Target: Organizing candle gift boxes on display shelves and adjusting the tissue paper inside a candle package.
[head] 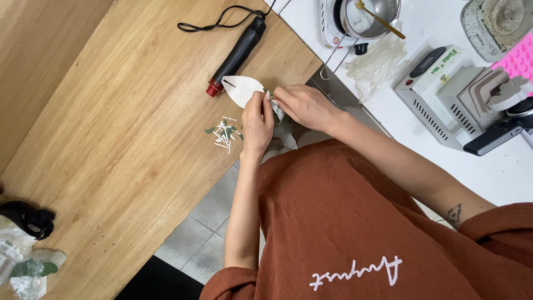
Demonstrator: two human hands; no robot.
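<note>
A white leaf-shaped flat piece (241, 89) lies on the wooden table (127, 139) near its edge. My left hand (257, 123) pinches the piece's near end with its fingertips. My right hand (304, 105) meets it from the right and grips a small grey-white object (277, 113) between the fingers, touching the same end of the piece. What exactly that small object is stays mostly hidden by the fingers.
A black heat tool with a red tip (236, 55) and cord lies just beyond the piece. Small green and white scraps (225, 132) sit left of my left hand. On the white counter: a metal pot with a gold spoon (369, 16), a grey machine (455, 97), pink mould (519, 58).
</note>
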